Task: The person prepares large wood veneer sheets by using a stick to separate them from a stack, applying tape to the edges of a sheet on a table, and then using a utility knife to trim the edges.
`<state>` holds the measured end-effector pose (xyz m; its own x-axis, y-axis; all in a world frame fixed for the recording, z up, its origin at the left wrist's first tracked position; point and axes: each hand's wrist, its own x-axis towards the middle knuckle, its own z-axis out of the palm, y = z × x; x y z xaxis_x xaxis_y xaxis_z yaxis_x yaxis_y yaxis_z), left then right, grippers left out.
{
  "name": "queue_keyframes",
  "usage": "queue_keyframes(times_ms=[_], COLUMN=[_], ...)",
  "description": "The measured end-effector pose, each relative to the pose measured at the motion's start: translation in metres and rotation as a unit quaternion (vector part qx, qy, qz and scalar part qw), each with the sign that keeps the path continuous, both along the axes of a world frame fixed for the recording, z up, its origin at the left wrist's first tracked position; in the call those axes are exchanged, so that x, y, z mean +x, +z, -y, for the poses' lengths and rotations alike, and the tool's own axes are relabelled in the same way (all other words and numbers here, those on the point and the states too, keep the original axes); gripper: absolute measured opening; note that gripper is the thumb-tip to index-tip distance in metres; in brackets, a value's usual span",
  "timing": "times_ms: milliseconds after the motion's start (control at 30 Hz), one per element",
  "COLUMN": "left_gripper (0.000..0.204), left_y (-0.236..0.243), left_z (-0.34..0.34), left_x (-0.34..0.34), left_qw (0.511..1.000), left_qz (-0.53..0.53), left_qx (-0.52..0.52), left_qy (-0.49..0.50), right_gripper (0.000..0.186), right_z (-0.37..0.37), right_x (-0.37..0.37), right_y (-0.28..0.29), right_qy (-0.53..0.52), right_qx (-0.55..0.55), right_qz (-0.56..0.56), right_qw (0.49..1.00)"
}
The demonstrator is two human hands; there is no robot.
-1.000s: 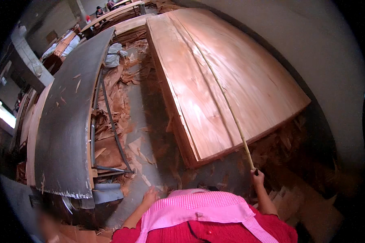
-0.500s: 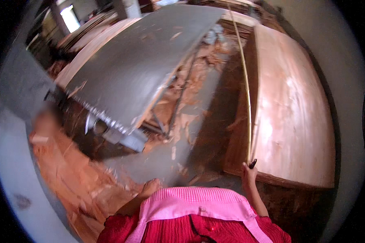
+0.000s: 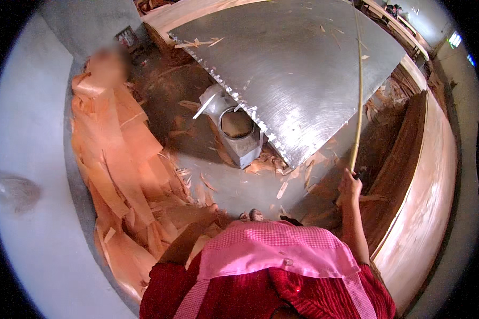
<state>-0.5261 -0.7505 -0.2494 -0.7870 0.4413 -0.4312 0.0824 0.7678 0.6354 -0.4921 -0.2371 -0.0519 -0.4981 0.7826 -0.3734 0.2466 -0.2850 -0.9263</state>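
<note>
My right hand [image 3: 350, 185] is shut on the lower end of a long thin pale stick [image 3: 358, 95]. The stick rises away from me across the corner of a large grey metal plate [image 3: 303, 69]. My left arm hangs at my side, and my left hand [image 3: 212, 210] is low, next to loose veneer scraps on the floor; its fingers are too blurred to read. Red clothing and a pink checked cloth [image 3: 271, 250] fill the lower edge of the view.
A thick stack of reddish veneer sheets [image 3: 428, 202] lies at my right. Torn orange veneer strips [image 3: 122, 159] are heaped at the left, with another person [image 3: 109, 80] beside them. A grey metal housing with a round opening [image 3: 238, 133] stands under the plate's jagged edge. Scraps litter the concrete floor [image 3: 239, 183].
The view has swung left: the veneer stack slid from the centre to the right edge, and the metal plate now fills the top. My right hand keeps its hold on the stick.
</note>
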Motion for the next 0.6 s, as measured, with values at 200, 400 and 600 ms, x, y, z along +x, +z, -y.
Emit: queue_keyframes(times_ms=[200, 400, 600], left_gripper=[0.02, 0.02, 0.02], left_y=[0.038, 0.034, 0.027], left_z=[0.043, 0.161, 0.288], left_x=[-0.035, -0.106, -0.23], left_qw=[0.998, 0.988, 0.973], left_qz=[0.03, 0.059, 0.073], left_qx=[-0.006, -0.031, -0.069], left_qy=[0.056, 0.14, 0.207], right_gripper=[0.01, 0.011, 0.013], right_z=[0.066, 0.14, 0.26], right_x=[-0.161, -0.327, -0.506], right_y=[0.0, -0.01, -0.01], right_qy=[0.044, 0.068, 0.054], right_qx=[-0.035, -0.073, -0.061], right_qz=[-0.084, -0.126, -0.141], right_qw=[0.995, 0.987, 0.987])
